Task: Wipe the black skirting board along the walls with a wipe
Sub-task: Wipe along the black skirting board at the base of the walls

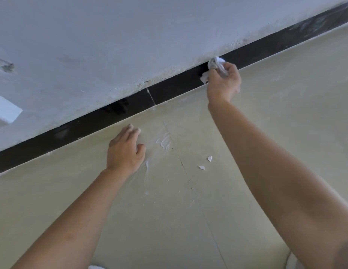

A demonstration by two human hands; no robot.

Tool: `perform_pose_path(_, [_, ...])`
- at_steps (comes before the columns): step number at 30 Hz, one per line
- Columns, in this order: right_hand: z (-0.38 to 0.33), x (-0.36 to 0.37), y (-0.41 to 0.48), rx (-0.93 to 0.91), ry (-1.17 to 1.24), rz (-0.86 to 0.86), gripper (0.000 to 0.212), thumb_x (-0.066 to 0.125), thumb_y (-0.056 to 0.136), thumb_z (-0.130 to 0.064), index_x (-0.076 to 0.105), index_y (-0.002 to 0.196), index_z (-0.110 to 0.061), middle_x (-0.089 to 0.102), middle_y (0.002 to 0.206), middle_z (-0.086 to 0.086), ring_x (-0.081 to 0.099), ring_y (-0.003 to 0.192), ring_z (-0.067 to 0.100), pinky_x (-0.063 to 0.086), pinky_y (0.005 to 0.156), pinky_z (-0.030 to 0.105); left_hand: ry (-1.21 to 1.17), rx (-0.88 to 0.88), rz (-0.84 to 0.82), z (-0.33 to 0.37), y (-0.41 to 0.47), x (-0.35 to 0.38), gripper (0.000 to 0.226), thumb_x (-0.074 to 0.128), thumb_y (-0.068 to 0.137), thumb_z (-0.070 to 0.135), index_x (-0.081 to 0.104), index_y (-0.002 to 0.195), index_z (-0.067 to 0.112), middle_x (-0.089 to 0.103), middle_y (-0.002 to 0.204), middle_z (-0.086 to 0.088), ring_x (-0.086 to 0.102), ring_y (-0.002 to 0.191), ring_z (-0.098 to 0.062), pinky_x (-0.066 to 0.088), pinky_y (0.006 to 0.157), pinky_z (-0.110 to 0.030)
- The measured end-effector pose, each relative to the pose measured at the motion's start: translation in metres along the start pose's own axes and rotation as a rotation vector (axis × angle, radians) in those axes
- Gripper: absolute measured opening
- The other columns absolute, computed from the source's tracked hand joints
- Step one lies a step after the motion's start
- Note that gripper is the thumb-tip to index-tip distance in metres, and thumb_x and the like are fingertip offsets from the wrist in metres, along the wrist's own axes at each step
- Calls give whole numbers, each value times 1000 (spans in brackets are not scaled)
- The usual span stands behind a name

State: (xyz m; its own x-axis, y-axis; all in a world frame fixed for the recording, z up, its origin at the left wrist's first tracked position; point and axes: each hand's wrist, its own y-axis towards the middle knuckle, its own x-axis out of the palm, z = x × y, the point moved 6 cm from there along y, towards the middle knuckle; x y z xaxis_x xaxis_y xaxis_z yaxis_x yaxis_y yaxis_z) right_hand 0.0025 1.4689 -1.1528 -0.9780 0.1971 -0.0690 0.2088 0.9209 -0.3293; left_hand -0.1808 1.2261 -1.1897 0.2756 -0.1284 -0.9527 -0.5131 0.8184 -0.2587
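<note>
right hand: fingers curled round wipe, pressed on skirting board | left hand: fingers straight, close together, flat on floor just below board | paint chips right of it

Blocked along the floor only by the left hand, planted near the skirting board, and 2 white chips to its right.

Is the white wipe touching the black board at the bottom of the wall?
Touching. The head view shows the right hand pressing the crumpled wipe onto the black skirting board, with no gap between them.
</note>
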Motion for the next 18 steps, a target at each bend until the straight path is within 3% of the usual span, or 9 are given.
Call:
perform_pose_path(2, [2,10,-11,-29,-20,-26,16,68,81,-8,63,80,-23,71,95,12,59,52,-5,48,56,12,8,-3,-12,0,1,-1,51,45,91,21,44,141,13,32,154,-7,26,144,-21,26,112,-41])
perform_pose_path(6, [39,58,-77,-70,-252,-323,20,71,76,-9,68,87,-25,66,79,-4,68,75,15,50,69,23,38,-6,-29,3,1,-4,51,46,89,19,45,140,13,32,154,-9,28,142,-23,29,109,-41])
perform_pose_path(10, [60,95,-129,-70,-399,-707,18,70,82,-13,74,98,-21,59,100,-2,57,76,8,38,61,4,52,-10,-59,3,3,-4,51,44,89,18,43,140,12,31,154,-9,30,140,-24,32,107,-41])
perform_pose_path(12, [51,84,-110,-33,-386,-676,18,72,79,-18,75,96,-22,66,96,-3,59,76,9,44,64,12,32,-21,-68,2,4,-4,52,43,91,18,42,142,15,29,155,-7,28,141,-22,29,109,-40])
perform_pose_path(14, [39,58,-67,38,-355,-549,17,74,72,-19,75,88,-26,69,76,-10,61,66,7,49,61,20,17,-27,-62,2,4,-5,51,43,91,18,43,142,16,30,155,-6,27,142,-21,27,111,-40])
perform_pose_path(16, [22,23,-21,64,-315,-363,11,73,70,-18,70,75,-28,66,56,-13,62,56,5,52,57,20,15,-26,-38,4,3,-4,50,44,91,16,46,140,14,32,154,-7,29,141,-22,28,111,-41])
perform_pose_path(18, [5,-11,24,64,-201,-136,9,69,73,-16,70,79,-23,68,58,-8,63,52,5,56,57,22,14,-42,-21,6,2,-3,48,45,90,15,48,138,12,34,152,-9,31,140,-24,29,110,-41])
